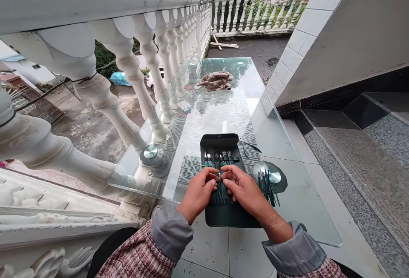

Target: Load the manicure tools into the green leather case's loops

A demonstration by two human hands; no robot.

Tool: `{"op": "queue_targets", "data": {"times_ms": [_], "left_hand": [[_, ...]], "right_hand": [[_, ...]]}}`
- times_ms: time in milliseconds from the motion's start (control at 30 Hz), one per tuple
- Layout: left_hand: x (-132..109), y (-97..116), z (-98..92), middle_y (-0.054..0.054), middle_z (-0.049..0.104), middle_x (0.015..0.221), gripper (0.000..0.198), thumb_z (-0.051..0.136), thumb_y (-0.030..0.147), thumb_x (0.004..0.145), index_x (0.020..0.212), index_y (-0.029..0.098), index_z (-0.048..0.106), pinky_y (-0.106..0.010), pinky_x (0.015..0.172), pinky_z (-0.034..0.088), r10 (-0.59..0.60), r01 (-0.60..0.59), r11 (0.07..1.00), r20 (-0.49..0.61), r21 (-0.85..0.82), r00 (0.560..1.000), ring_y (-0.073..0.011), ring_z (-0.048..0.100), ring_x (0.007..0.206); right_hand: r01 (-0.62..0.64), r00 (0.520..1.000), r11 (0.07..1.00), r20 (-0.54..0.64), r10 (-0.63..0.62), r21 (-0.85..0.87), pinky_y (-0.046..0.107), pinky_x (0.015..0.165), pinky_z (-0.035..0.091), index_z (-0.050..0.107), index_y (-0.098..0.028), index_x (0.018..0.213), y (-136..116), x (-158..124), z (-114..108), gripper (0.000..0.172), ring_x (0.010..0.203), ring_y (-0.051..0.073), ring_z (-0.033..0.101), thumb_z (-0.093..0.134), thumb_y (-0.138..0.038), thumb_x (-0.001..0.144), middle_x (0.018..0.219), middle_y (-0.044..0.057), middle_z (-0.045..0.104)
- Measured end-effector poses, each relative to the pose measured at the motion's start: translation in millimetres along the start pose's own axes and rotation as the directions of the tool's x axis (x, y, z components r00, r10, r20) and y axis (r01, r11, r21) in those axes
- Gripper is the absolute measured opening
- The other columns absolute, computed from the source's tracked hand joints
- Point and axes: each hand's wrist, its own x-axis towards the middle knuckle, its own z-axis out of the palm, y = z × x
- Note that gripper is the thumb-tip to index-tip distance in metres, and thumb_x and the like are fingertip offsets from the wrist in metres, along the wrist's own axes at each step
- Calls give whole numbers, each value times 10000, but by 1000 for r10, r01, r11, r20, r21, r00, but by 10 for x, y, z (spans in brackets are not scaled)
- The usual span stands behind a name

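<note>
A dark tool case (pixel 232 216) lies unfolded at the near edge of the glass table, its upper flap (pixel 219 140) at the far side. Small metal tools with green parts (pixel 226 156) sit in its loops. Over the middle of the case, my left hand (pixel 202 187) and my right hand (pixel 243 186) meet with fingers bent inward. Between the fingertips is a small, slim metal and green tool (pixel 220 176), pinched from both sides. Right of the case, several thin dark tools (pixel 267 187) lie on the glass, and green-black pliers (pixel 251 145) rest beyond its far right corner.
The glass table (pixel 204 120) bears a crumpled brown cloth (pixel 216 81) at its far end and a small white box (pixel 184 106) at left. Round metal-topped supports (pixel 152 152) show at the glass. White balusters (pixel 128 67) run along the left; stone steps (pixel 361 150) rise at right.
</note>
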Motion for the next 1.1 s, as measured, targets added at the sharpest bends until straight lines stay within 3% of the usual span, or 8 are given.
{"op": "queue_targets", "data": {"times_ms": [100,200,300,467,633,733,933,1100], "left_hand": [[6,16,6,-42,605,902,300,423,71,759,1018,167,539,-275,776,490,-19,19,997,-2,-74,1000,-149,583,861],[6,19,16,-43,614,898,311,424,62,748,1019,166,536,-274,775,482,-3,2,996,-13,-85,1000,-155,582,876],[-1,6,20,-32,624,892,325,424,58,746,1024,181,541,-279,776,471,57,-57,998,-33,-3,998,-160,581,877],[-17,-25,25,-13,624,913,348,454,45,738,1030,210,549,-279,800,450,154,-139,973,-73,182,985,-156,575,873],[-4,-49,50,20,594,807,407,551,30,677,1045,204,532,-250,711,452,120,-112,971,-23,212,992,-136,566,747],[24,-44,56,38,579,749,392,567,21,666,1012,205,547,-234,671,436,89,-75,973,-54,219,995,-128,557,716],[74,-45,56,49,567,696,407,579,24,672,1039,194,537,-222,663,432,86,-78,993,-95,92,992,-116,558,684],[83,-72,64,42,579,719,495,602,58,683,1146,190,490,-233,685,444,98,-89,992,-98,89,990,-124,574,704]], "right_hand": [[-52,998,991,-15,55,125,230,389,366,508,-205,1028,31,61,22,382,512,104,491,544,-346,674,822,8,593],[-20,997,993,-69,28,113,222,437,355,535,-194,958,53,122,54,386,502,89,458,622,-360,621,690,-27,570],[5,996,996,-91,3,89,232,504,368,559,-192,895,48,171,68,348,524,91,467,657,-349,600,612,-44,556],[-11,1000,993,-24,14,120,235,512,350,568,-187,835,-12,211,29,304,513,94,461,654,-304,568,540,-64,528],[-25,1000,986,7,25,162,242,522,362,556,-183,838,-66,212,11,306,523,101,482,626,-269,553,545,-69,522],[-8,1000,986,4,8,165,249,542,379,558,-184,830,-78,204,25,291,540,105,496,622,-267,558,559,-64,527],[13,1000,996,21,-15,90,240,520,373,569,-183,882,-76,198,27,286,531,97,470,612,-274,614,579,-67,504],[85,996,993,-10,-84,85,279,632,435,590,-182,787,-36,238,19,193,646,131,546,593,-271,615,660,-24,579]]}}
